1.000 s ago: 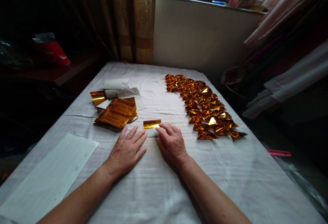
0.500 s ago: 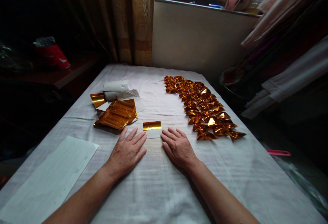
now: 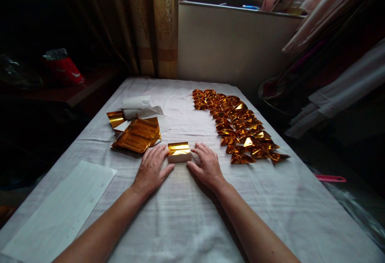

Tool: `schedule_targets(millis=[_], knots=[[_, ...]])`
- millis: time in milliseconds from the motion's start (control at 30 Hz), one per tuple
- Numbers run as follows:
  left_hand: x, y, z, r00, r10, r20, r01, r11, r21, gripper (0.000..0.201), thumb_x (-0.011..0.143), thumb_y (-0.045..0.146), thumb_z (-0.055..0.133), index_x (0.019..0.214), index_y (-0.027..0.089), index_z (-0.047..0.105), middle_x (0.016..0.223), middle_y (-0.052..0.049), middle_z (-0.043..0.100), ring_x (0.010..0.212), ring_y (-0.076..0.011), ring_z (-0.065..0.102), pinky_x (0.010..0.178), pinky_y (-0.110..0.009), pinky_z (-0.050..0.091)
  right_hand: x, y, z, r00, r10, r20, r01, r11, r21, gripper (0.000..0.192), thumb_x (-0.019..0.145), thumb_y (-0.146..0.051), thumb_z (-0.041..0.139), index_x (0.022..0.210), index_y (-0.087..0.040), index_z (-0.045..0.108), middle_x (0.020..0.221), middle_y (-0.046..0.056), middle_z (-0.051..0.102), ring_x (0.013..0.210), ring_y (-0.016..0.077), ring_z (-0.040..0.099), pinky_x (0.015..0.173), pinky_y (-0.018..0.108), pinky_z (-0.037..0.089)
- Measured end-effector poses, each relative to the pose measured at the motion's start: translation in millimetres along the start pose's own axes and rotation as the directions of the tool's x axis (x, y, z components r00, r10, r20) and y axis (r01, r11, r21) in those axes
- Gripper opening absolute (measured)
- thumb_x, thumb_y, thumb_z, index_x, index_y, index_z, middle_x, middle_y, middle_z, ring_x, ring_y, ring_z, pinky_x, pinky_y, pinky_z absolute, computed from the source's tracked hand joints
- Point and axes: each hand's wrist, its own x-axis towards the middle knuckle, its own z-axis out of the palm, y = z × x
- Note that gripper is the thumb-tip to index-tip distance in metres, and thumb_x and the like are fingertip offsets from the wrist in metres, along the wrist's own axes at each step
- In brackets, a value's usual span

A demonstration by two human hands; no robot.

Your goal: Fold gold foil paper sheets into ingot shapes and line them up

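A small sheet of gold foil paper [image 3: 179, 149] lies between my hands, creased lengthwise, with its near strip raised and showing a pale underside. My left hand [image 3: 152, 166] is closed in about its left end, fingers along the side and thumb by the near corner. At the right end, my right hand [image 3: 207, 164] has its thumb against the near corner and its fingers beside the edge. Just beyond my left hand lies a stack of gold foil sheets [image 3: 138, 134]. Folded gold foil pieces [image 3: 237, 122] stand in rows to the right.
White cloth [image 3: 186, 215] covers the table. A pale printed sheet [image 3: 60, 211] lies at the left, and crumpled white wrapping [image 3: 136, 104] sits behind the foil stack. A red container [image 3: 64, 70] stands on a side surface. Clothes [image 3: 339, 82] hang at the right.
Both hands have gone from lying flat beside the foil paper to curling in at its ends. The paper's near strip has risen, and more gold shows.
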Motion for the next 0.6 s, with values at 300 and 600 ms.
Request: schedule_targets(millis=[300,600], knots=[[8,0,0.2,0.998,-0.001,-0.070,-0.013,0.982,-0.188,0.015,0.091,0.027,0.055,0.094,0.023,0.069,0.111,-0.007,0.073,0.113,-0.0256,0.063,0.101,-0.046,0.045,-2,5,3,0.996,-0.079,-0.039,0.080,0.996,0.042,0.026,0.079,-0.024,0.069,0.105,-0.028,0.072,0.135,0.009,0.060,0.129,0.0308,0.050,0.103,0.051,0.039],[22,24,-9.0,0.930,-0.366,0.023,0.315,0.765,-0.561,0.027,0.089,0.040,0.053,0.101,0.019,0.063,0.076,0.000,0.067,0.068,-0.0150,0.062,0.064,-0.025,0.046,3,-14,-16,0.980,-0.013,-0.200,0.106,0.881,0.461,0.017,0.090,-0.027,0.056,0.087,-0.022,0.072,0.088,0.004,0.074,0.084,0.0180,0.067,0.080,0.031,0.052]])
